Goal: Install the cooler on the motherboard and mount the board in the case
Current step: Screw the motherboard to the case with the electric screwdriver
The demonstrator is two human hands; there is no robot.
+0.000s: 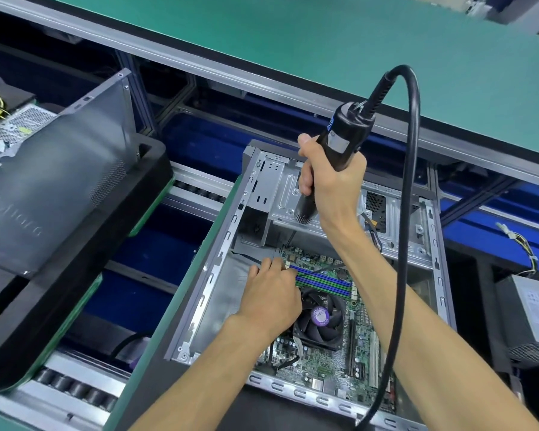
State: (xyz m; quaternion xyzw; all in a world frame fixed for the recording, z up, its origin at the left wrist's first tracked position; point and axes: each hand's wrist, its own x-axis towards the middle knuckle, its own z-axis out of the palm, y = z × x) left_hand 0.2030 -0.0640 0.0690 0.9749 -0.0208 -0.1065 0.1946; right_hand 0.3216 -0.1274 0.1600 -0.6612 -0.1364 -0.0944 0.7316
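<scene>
An open grey computer case (218, 269) lies flat in front of me, with the green motherboard (324, 362) inside it. A black cooler fan (322, 318) with a purple hub label sits on the board, next to blue and green memory slots (324, 276). My right hand (327, 178) grips a black electric screwdriver (344, 135) held upright, its bit pointing down at the board's far left corner. My left hand (271, 293) rests at that corner beside the memory slots, fingertips near the bit; whether they pinch a screw is hidden.
The screwdriver's thick black cable (413, 181) loops over my right arm down to the case's near edge. A second case (53, 194) stands at the left on a roller conveyor (75, 390). A grey power supply (532, 315) sits at the right. A green bench (324, 42) runs behind.
</scene>
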